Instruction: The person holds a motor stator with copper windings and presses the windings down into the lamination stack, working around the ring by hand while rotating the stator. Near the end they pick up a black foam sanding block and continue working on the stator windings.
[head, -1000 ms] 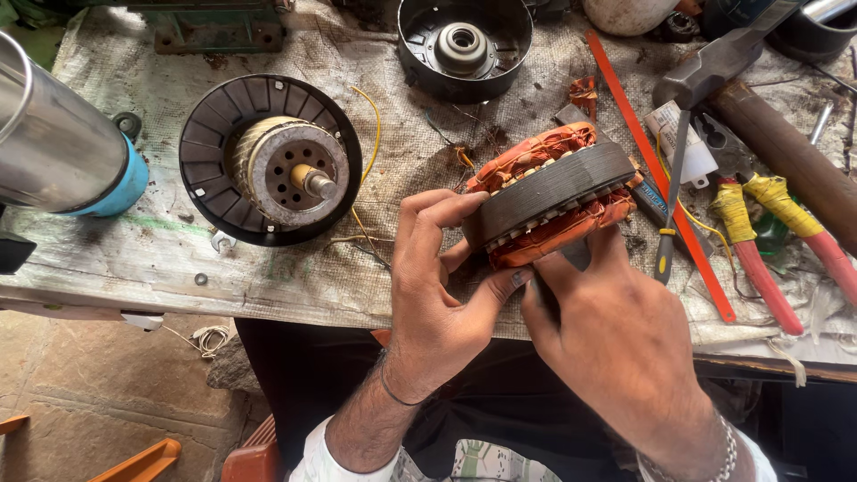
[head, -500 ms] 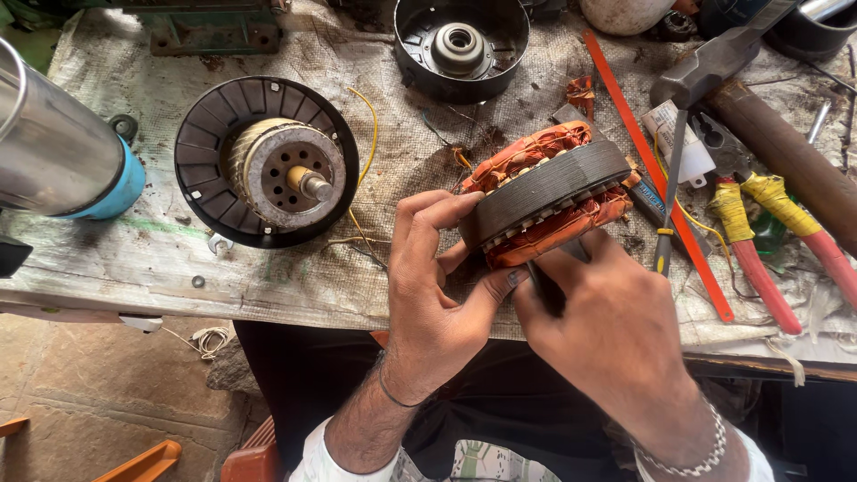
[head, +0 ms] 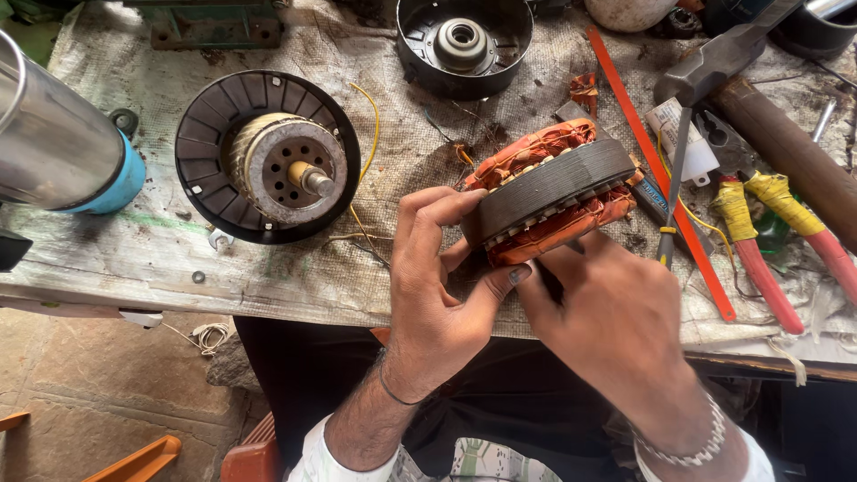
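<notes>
Hands meet over the near edge of a cluttered bench (head: 268, 286). The left hand (head: 437, 295) curls round the stator (head: 553, 192), fingers over its dark rim and thumb pressed beneath, gripping it firmly. The right hand (head: 616, 321), knuckles up, closes on a thin dark tool (head: 546, 284) set against the stator's near underside. The stator is tilted, a dark laminated ring with orange-red copper windings bulging on both faces. A rotor (head: 268, 156) lies to the left, an end cover (head: 464, 40) beyond, and a hammer (head: 759, 98) and pliers (head: 768, 241) to the right.
</notes>
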`<state>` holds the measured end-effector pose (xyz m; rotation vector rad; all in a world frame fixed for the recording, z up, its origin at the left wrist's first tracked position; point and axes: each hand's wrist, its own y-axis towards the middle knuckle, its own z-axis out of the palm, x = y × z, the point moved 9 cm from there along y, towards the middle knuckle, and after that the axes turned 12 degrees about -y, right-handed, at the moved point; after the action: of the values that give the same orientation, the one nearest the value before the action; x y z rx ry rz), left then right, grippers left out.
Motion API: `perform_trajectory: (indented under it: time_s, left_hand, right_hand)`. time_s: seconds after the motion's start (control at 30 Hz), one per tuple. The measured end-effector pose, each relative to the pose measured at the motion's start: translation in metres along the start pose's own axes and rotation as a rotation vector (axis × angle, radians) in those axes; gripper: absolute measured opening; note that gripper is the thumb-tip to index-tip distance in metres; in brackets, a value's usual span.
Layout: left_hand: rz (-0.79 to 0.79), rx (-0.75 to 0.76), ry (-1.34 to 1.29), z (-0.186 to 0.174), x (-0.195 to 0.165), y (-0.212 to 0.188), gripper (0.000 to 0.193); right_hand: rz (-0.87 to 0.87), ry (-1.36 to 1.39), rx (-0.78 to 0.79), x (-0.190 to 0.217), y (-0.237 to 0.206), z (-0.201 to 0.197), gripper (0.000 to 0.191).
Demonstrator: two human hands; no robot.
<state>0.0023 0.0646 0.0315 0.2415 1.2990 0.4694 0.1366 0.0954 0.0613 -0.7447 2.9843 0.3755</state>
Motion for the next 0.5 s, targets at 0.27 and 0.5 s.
perform_trajectory:
  time_s: [0.27, 0.5]
  left_hand:
    - [0.000, 0.010, 0.007, 0.0006, 0.0003, -0.0003, 0.060]
    - [0.022, 0.002, 0.041, 0.0003, -0.0011, -0.0004, 0.060]
  right_hand:
    - [-0.024, -0.002, 0.010, 0.0009, -0.0017, 0.0045, 0.025]
    - [-0.050, -0.008, -0.031, 0.0024, 0.0002, 0.0020, 0.025]
